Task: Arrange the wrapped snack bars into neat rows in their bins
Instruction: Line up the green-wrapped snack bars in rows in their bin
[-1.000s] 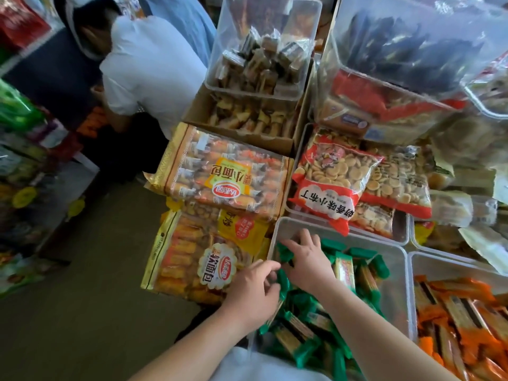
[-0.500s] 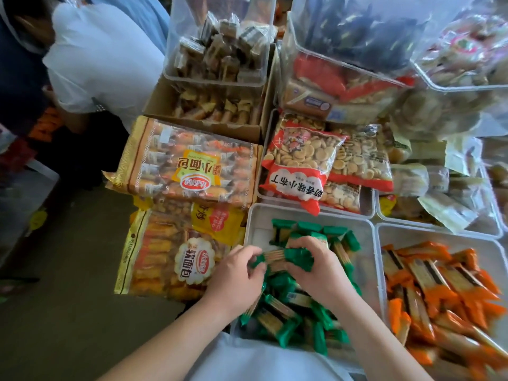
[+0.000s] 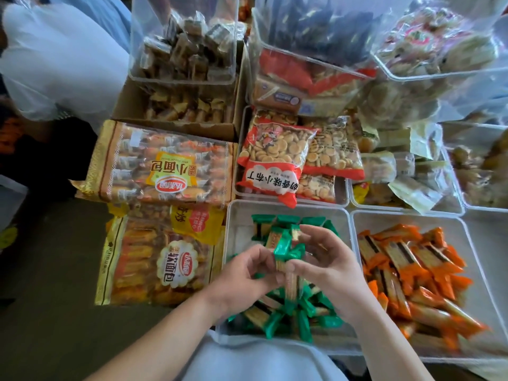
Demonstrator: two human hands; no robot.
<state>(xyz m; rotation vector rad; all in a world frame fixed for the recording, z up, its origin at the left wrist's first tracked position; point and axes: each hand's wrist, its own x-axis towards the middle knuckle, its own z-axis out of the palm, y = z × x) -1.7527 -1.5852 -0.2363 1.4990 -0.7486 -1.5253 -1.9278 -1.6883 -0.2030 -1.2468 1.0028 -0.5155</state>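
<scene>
A clear plastic bin in front of me holds a loose heap of green-wrapped snack bars, with a short row of them standing along its far wall. Both hands hover over this bin. My left hand and my right hand together hold a small bunch of green bars lifted above the heap, fingers curled round them. To the right, a second clear bin contains orange-wrapped snack bars lying in a jumble.
Large bags of small breads lie left of the green bin. Bags of round biscuits fill the bin behind it. More clear bins and a cardboard box of snacks stand further back. A person in white bends at upper left.
My hands have gathered several green bars from the heap and raised them together above the bin. The view has also shifted slightly to the right and closer.
</scene>
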